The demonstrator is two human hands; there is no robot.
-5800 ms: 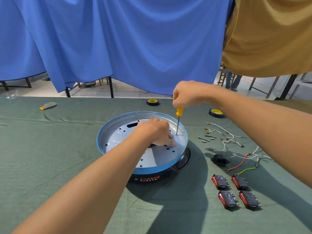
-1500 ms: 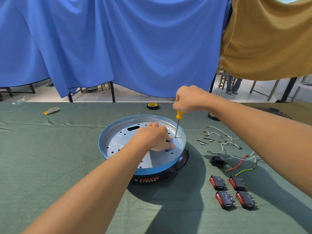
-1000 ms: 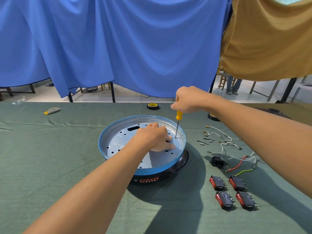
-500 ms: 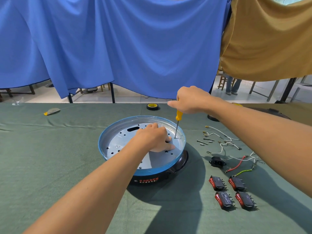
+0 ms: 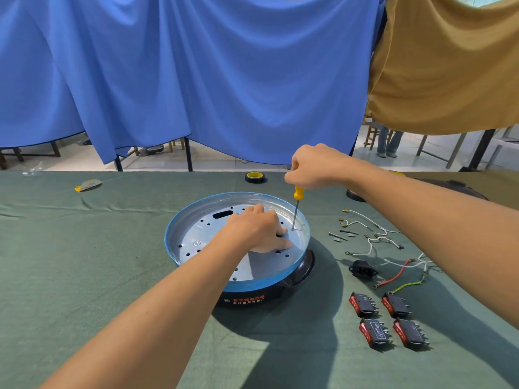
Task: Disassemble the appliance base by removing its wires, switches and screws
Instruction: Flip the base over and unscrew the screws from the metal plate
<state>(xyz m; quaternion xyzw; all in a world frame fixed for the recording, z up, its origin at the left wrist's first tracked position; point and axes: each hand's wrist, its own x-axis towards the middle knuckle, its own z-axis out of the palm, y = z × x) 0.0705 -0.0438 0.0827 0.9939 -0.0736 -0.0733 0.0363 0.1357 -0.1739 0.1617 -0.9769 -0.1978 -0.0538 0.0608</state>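
Observation:
The round appliance base (image 5: 196,240) lies upside down on the green cloth, a blue rim around a grey perforated metal plate over a black body. My left hand (image 5: 259,230) rests on the plate with fingers curled down against it. My right hand (image 5: 314,167) grips the yellow-handled screwdriver (image 5: 296,204) from above. Its shaft stands nearly upright with the tip on a screw (image 5: 292,229) near the plate's right edge. Several red-and-black rocker switches (image 5: 387,320) lie to the right front. Loose wires (image 5: 373,242) and a few screws (image 5: 341,235) lie beside them.
A black power socket (image 5: 362,269) sits among the wires. One tape roll (image 5: 255,177) lies behind the base, another (image 5: 355,195) is partly hidden by my right forearm. A small grey and yellow item (image 5: 88,185) lies far left. Blue and tan cloths hang behind the table.
My right hand has shifted its grip slightly on the screwdriver handle while the tip stays on the same screw. The left hand and the base have not moved.

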